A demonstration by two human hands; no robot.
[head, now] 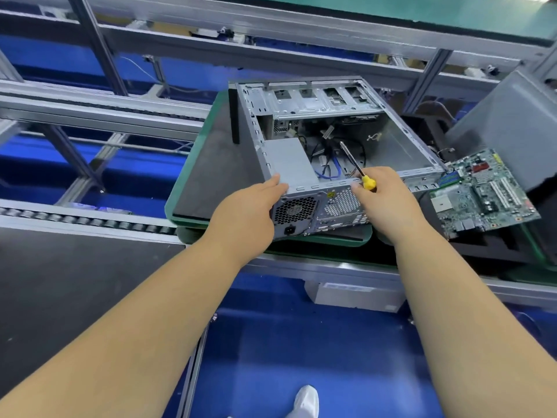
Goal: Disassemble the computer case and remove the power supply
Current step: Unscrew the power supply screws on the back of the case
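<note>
Screwdriver (357, 167) shaft points up-left into computer case (401, 146)

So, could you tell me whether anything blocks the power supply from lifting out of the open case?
Nothing rigid covers the power supply; the case is open above it. The left hand touches its corner, and loose cables lie beside it, possibly attached.
</note>
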